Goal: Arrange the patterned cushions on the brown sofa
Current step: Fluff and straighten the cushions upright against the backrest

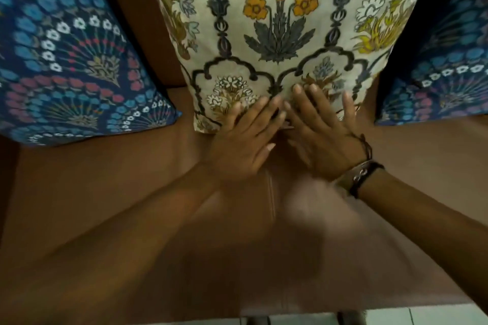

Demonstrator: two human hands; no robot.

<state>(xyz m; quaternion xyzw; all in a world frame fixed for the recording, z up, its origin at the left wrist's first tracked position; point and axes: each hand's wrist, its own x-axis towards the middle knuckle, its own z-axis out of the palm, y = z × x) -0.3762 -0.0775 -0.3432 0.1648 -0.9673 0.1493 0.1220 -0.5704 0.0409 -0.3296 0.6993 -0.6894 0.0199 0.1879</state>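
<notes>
A cream cushion (280,34) with yellow flowers and dark arches leans upright against the back of the brown sofa (105,192), in the middle. My left hand (243,145) and my right hand (324,137) lie flat side by side on its lower edge, fingers spread, pressing on the fabric without gripping it. A dark blue cushion (66,60) with blue, pink and white fan patterns stands to the left. A second blue patterned cushion (446,79) stands to the right, partly cut off by the frame.
The brown seat stretches toward me, with a seam (272,198) down its middle. A strip of pale tiled floor (422,315) shows below the sofa's front edge. A dark bracelet (361,174) sits on my right wrist.
</notes>
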